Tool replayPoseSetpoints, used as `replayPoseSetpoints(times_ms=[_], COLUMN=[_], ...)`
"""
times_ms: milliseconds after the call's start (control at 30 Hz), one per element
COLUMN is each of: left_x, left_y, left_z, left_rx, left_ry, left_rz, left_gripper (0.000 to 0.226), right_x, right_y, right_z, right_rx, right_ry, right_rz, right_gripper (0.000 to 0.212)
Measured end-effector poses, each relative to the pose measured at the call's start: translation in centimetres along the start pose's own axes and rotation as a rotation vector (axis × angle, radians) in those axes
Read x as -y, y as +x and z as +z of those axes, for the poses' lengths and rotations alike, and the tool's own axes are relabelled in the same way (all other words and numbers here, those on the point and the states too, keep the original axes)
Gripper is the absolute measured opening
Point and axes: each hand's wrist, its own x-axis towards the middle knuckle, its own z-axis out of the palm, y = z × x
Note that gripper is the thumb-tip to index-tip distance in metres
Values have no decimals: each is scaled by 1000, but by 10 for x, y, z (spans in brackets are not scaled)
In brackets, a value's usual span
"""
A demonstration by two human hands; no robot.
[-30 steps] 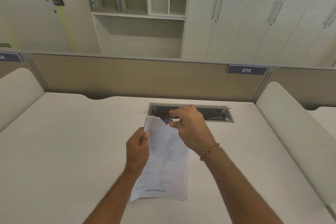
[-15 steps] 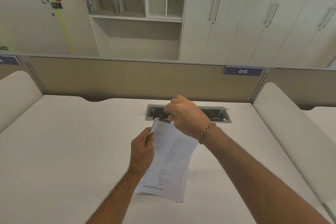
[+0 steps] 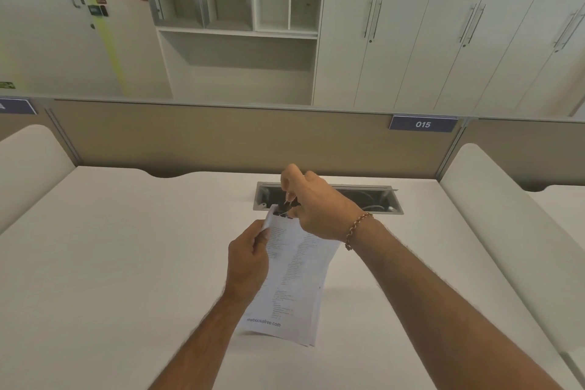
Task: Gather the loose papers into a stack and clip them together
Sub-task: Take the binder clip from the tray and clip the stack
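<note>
Left hand (image 3: 248, 260) grips the papers (image 3: 294, 279) at their left edge — held above the desk (image 3: 110, 263). Right hand (image 3: 316, 209) pinches a black clip (image 3: 286, 210) at their top edge.

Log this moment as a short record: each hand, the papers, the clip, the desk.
left hand: grips the left edge of the white printed paper stack
right hand: at the stack's top edge, fingers on the small black binder clip
papers: gathered, held tilted above the desk
clip: at the top edge; whether fully seated cannot be told
desk: off-white desk top, with a grey metal cable slot behind the hands
</note>
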Motion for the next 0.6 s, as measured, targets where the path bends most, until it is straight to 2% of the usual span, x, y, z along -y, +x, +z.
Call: replayPoseSetpoints(times_ms=[167, 400, 500, 600], left_x=[-4, -10, -8, -4], left_y=[0, 5, 7, 11], left_z=[-4, -23, -35, -46], left_rx=[18, -39, -52, -84], left_ry=[-45, -83, -97, -124], left_rz=[12, -35, -62, -81], left_gripper=[21, 23, 23, 22], right_x=[-22, -65, -83, -90], right_y=[-2, -19, -31, -41], right_z=[17, 33, 35, 49], right_rx=[-50, -162, -211, -256], right_ry=[80, -40, 154, 505], right_rz=[129, 337, 407, 442], right_gripper=[60, 35, 27, 27])
